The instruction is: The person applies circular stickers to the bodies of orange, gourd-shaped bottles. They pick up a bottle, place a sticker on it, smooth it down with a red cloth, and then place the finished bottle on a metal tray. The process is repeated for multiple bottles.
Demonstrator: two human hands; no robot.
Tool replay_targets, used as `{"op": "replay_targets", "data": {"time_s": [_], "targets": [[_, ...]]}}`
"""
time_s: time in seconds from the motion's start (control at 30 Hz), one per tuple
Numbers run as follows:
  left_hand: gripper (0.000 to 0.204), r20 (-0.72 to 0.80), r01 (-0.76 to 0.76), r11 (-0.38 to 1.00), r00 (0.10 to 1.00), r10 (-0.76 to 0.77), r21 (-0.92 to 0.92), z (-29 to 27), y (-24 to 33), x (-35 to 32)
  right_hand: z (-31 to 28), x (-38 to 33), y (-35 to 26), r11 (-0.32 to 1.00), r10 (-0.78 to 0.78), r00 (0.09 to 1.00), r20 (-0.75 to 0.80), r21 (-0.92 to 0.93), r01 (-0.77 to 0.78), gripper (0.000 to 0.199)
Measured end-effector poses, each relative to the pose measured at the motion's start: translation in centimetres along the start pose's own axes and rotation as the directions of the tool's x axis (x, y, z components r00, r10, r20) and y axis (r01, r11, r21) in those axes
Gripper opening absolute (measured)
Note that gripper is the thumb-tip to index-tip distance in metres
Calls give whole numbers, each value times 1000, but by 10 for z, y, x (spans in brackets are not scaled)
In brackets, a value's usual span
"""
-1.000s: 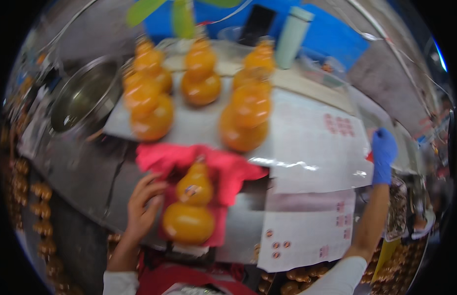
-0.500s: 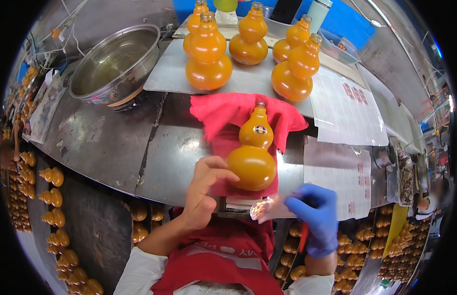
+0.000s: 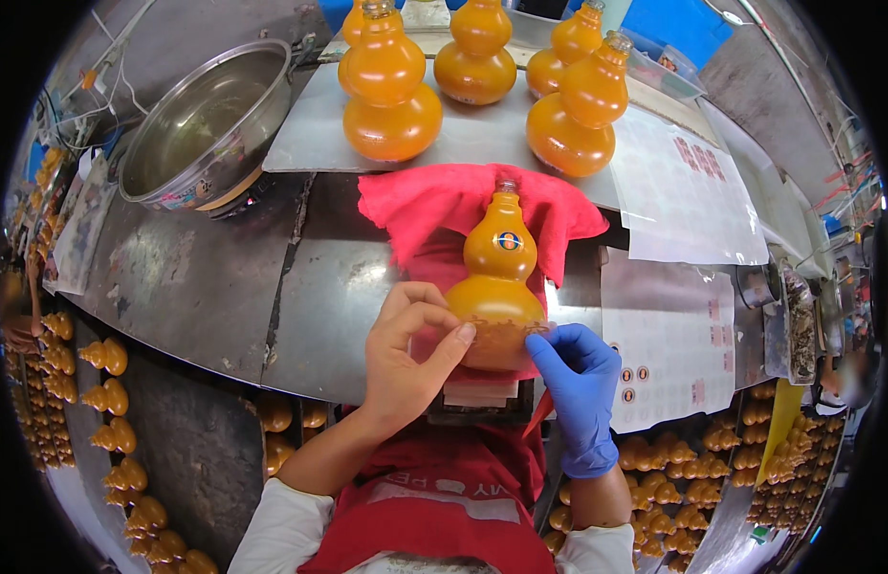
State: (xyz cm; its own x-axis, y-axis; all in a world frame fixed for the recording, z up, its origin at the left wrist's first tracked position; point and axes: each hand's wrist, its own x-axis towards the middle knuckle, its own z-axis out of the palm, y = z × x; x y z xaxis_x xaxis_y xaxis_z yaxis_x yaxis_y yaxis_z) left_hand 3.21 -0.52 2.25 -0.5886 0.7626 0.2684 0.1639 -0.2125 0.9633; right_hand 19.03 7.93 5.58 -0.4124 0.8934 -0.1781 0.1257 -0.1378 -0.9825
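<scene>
An amber gourd-shaped glass bottle (image 3: 501, 241) leans back on a pink-red cloth (image 3: 415, 206), with a small round dark emblem on its upper bulb. Across its lower bulb lies a clear decal film (image 3: 506, 337) bearing reddish marks. My bare left hand (image 3: 405, 354) pinches the film's left end, thumb in front. At the other end, my right hand (image 3: 580, 387), in a blue glove, pinches the film between thumb and finger. A thin red tool (image 3: 539, 413) sticks out from the gloved palm; its kind is hidden.
Several orange gourd bottles (image 3: 391, 124) stand on a pale board behind the cloth. A metal pan of liquid (image 3: 209, 120) sits at the far left. Printed decal sheets (image 3: 668, 335) lie on the right. Racks of small gourd bottles (image 3: 104, 395) fill the space below the table.
My right hand has moved left and up, bringing the film onto the bottle's lower bulb. My left thumb has come up to the film's left end. The view has shifted slightly.
</scene>
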Motion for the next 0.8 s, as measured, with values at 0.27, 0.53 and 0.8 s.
{"op": "replay_targets", "data": {"time_s": [0.27,0.53,0.8], "targets": [[11,-6,28,1000,1000,-28,-12,0,-5,5,0,8,3,997,42,999,3,65,-43,11],[19,49,122,969,992,-114,-214,1,-12,5,0,9,9,973,70,997,21,217,-73,14],[41,152,222,936,971,-186,-272,16,-10,6,4,19,14,977,88,996,-11,195,-84,33]]}}
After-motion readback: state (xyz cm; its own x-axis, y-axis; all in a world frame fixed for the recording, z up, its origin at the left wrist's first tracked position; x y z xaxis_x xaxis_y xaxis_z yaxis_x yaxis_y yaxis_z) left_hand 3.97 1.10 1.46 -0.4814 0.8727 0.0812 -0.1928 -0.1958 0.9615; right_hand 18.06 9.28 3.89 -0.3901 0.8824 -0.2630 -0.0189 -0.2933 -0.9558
